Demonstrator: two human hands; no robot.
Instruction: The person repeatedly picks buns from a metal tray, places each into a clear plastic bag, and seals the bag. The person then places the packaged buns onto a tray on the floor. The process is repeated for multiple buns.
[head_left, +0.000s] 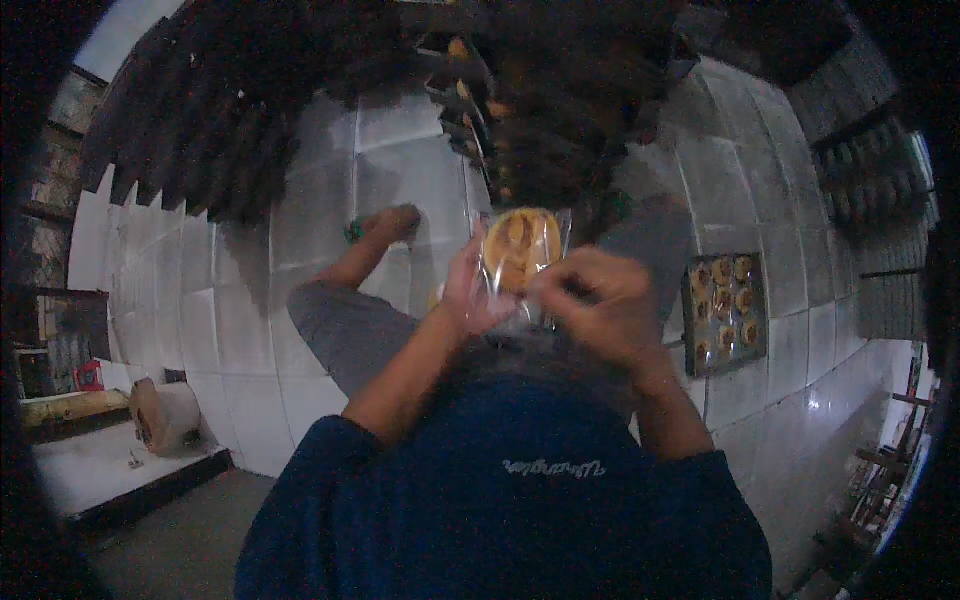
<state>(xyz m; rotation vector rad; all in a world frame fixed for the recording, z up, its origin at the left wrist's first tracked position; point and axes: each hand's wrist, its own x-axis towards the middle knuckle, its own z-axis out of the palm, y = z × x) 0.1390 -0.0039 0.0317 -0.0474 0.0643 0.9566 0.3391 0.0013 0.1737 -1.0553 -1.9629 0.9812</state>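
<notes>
A round golden bun [522,248] with browned marks on top sits inside a clear plastic bag [563,226] in front of my lap. My left hand [472,296] grips the bag from its left side, fingers beneath and along its edge. At the lower right of the bag, my right hand [598,300] has its fingers bent and pinched together against the plastic. The right hand is somewhat blurred, and its fingertips are partly hidden. The near end of the bag looks crumpled between the two hands.
On the pale tiled floor [745,180] to my right lies a dark tray [689,325] holding several round buns. Ahead stand dark racks with more baked pieces [462,90]. At the left, a large roll [166,413] rests on a white ledge [110,470].
</notes>
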